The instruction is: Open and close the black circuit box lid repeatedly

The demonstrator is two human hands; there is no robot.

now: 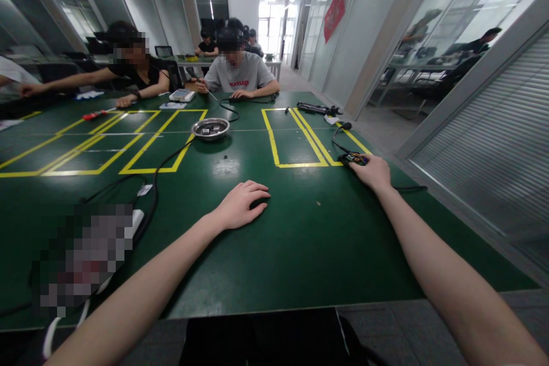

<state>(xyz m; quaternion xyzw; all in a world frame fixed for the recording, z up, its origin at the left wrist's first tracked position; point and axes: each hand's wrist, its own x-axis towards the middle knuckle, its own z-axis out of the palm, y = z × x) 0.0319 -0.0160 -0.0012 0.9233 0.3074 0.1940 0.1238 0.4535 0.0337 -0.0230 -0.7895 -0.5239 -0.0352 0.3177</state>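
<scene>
My left hand (pixel 240 205) lies palm down on the green table (pixel 300 240), fingers curled loosely over a small dark object (pixel 259 203) that is mostly hidden. My right hand (pixel 372 171) reaches far to the right and closes on a small black device (pixel 352 158) with coloured parts, at the corner of a yellow taped rectangle (pixel 295 143). A black cable (pixel 338 137) runs from that device toward the table's far side.
A metal bowl (pixel 210 128) with small parts stands mid-table. Black cables (pixel 158 171) and a white power strip (pixel 136 220) lie at left. Two people sit across the table, a red-handled screwdriver (pixel 95 115) near one. The table's right edge borders an aisle and glass partitions.
</scene>
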